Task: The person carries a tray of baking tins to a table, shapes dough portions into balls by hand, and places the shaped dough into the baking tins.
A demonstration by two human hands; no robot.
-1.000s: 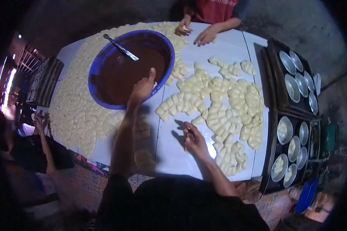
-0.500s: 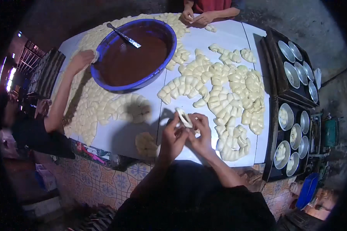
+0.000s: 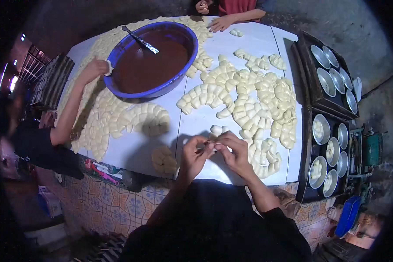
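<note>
My left hand (image 3: 194, 155) and my right hand (image 3: 233, 155) meet low in the middle of the head view, fingers closed around a small piece of pale dough (image 3: 216, 147), mostly hidden by the fingertips. Just beyond them sit a few white dough pieces (image 3: 218, 130). Ahead and to the right, pale dough pieces lie in joined clusters (image 3: 253, 109) on the white tabletop (image 3: 275, 170). A blue tub (image 3: 174, 86) of brown liquid, with a metal utensil (image 3: 142, 41) in it, stands at the back left, among more dough pieces (image 3: 100, 126).
A co-worker's hand (image 3: 96, 67) reaches the tub's left rim. Another person's hands (image 3: 220, 24) are at the far edge. Dark trays (image 3: 308, 131) of round metal pans (image 3: 318, 174), some holding dough, stand along the right; stacked trays (image 3: 52, 83) stand at the left.
My left hand has come back from over the tub to join my right on the dough, whose piece has been turned lower between my fingertips. The left co-worker's arm has reached to the tub's rim.
</note>
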